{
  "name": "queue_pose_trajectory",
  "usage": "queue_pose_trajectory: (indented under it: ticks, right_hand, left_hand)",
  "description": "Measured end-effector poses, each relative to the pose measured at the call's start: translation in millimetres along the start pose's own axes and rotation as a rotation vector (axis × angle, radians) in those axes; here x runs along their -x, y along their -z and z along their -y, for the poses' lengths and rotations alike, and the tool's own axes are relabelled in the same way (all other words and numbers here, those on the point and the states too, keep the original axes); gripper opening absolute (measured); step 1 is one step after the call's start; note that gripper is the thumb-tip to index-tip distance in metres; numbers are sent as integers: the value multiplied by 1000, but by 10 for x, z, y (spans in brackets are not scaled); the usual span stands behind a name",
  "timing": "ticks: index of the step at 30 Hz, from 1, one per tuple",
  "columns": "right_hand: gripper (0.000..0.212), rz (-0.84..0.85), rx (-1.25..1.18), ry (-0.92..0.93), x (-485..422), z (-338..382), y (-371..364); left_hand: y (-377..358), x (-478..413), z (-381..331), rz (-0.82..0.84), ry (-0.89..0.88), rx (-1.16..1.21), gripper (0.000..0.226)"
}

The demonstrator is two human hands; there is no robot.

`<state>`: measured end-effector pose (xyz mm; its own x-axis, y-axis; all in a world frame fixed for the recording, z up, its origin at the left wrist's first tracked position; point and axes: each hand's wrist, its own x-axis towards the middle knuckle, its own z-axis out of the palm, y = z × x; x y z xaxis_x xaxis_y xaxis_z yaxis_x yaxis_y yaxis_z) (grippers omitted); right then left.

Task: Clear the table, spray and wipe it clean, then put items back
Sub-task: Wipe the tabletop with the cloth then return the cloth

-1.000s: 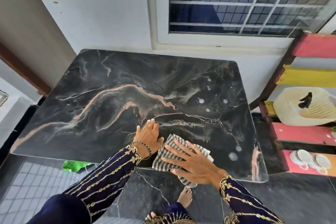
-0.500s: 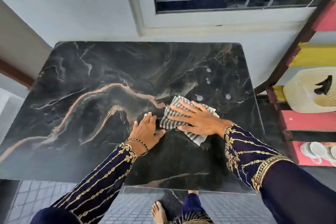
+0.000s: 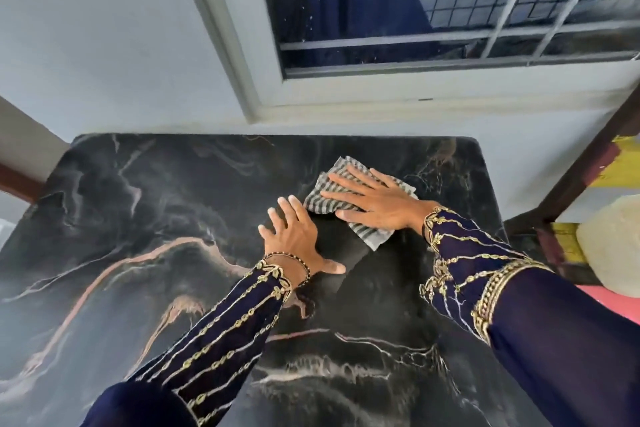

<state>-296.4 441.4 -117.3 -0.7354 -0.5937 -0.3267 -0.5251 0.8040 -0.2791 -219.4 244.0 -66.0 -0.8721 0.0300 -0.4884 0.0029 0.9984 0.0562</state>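
A black marble table [image 3: 138, 236] with pink and white veins fills the lower view. A grey-and-white striped cloth [image 3: 325, 199] lies on its far right part. My right hand [image 3: 377, 203] is spread flat on top of the cloth, fingers pointing left, pressing it to the tabletop. My left hand [image 3: 294, 236] rests palm down on the bare marble just left of and nearer than the cloth, fingers apart, holding nothing. Both arms wear dark blue sleeves with gold embroidery.
A white wall and a barred window [image 3: 450, 3] stand behind the table. At the right is a wooden rack [image 3: 588, 163] with yellow and pink shelves and a cream-coloured object [image 3: 609, 246] on it.
My right hand has pushed the cloth from the near edge to the far right part of the table. My left hand moved forward with it, and the white droplets there are gone.
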Motion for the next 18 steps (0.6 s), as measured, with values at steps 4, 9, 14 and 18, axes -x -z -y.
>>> queue_pose_trajectory:
  ticks: [4, 9, 14, 18]
  right_hand:
    - [63, -18, 5, -45, -295, -265, 163]
    - [57, -55, -27, -91, -589, -513, 333]
    - [56, -53, -42, -92, -513, -511, 370]
    - [63, -46, -43, -116, -221, -716, 343]
  left_hand:
    - [58, -192, -128, 149, 65, 42, 149]
    - [68, -264, -173, 201, 108, 33, 146]
    - [54, -255, -169, 207, 122, 13, 147]
    - [55, -246, -161, 201, 121, 23, 147]
